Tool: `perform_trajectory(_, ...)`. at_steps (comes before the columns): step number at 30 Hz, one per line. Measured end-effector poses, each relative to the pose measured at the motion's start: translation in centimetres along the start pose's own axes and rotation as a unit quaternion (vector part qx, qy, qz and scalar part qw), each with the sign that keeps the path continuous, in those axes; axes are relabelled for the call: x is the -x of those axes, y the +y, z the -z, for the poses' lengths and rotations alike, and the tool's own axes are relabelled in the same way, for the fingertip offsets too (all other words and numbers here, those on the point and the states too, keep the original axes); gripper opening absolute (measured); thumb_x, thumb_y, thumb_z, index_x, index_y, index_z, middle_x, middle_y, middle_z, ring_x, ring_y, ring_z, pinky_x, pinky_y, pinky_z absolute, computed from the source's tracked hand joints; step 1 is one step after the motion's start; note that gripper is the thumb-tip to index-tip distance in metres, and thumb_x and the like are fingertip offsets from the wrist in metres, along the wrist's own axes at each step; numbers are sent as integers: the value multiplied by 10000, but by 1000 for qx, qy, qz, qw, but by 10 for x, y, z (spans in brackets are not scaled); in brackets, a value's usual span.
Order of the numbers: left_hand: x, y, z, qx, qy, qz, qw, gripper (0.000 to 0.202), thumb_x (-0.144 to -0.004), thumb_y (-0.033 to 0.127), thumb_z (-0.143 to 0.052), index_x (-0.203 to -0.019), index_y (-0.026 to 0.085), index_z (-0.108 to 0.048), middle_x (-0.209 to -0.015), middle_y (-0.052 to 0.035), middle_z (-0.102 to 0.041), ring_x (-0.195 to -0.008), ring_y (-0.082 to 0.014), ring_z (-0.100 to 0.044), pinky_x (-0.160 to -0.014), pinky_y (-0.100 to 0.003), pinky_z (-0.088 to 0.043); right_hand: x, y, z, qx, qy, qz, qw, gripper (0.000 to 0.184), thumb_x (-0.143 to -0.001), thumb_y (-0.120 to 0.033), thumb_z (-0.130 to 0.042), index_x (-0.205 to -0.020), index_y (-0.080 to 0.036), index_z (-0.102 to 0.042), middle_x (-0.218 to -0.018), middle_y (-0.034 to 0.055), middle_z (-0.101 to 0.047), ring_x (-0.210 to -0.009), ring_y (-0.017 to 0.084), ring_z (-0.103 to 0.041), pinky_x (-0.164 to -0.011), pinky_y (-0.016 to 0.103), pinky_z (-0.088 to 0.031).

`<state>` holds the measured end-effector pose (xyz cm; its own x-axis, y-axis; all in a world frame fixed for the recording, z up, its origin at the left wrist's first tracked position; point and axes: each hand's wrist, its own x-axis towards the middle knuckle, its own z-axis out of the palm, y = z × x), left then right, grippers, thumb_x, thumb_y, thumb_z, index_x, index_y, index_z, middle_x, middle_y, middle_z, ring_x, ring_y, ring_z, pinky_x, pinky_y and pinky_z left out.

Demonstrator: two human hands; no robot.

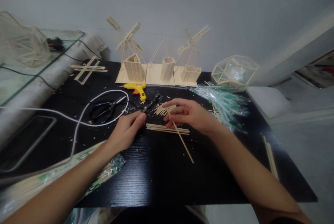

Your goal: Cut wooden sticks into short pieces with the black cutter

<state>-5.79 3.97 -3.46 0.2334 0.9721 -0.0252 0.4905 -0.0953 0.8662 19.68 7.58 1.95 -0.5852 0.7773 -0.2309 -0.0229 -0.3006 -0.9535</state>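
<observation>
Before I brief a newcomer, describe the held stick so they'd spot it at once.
On the black table, find the right hand near the middle. The stick is thin and pale, slanting from that hand towards the table's near edge. Unlike the long sticks and short pieces lying nearby, it is held.

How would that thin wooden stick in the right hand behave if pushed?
The wooden stick is probably stiff, since it runs straight well beyond the right hand. It looks likely to be light and easily snapped, being so slender. It might roll if round; its cross-section is too small to tell.
</observation>
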Motion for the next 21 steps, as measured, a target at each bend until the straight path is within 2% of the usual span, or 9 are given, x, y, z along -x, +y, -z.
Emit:
perform_trajectory(4,0,4,1,-32,0,-15,999,526,-1010,597,-341,-725,191,-517,-631,24,-472,-603,-137,-452,-541,-257,-309,0,0,-2,-4,10,3,1000,325,-815,-254,-816,-1092,-169,-668,-892,47,-765,-736,174,-769,-729,327,-650)
perform_trajectory(9,0,8,2,-45,7,-26,999,497,-1009,567,-365,-723,190,-518,-638,27,-483,-629,-143,-474,-585,-263,-325,0,1,-4,-2,11,5,1000,408,-807,-226,-817,-1169,-181,-633,-887,43,-762,-722,175,-765,-683,306,-641)
perform_trajectory(12,1,9,2,-48,13,-26,998,487,-1004,573,-380,-743,189,-529,-645,31,-488,-635,-144,-485,-606,-267,-337,-1,2,-4,-4,8,11,1000,404,-800,-234,-824,-1154,-174,-639,-878,38,-760,-714,170,-764,-667,290,-639)
perform_trajectory(21,1,-2,0,-19,40,-12,999,409,-1015,555,-395,-932,203,-586,-707,30,-543,-671,-162,-521,-646,-283,-379,-3,5,-4,-5,21,18,1000,401,-780,-240,-836,-1109,-193,-613,-855,27,-757,-700,175,-768,-646,281,-642)
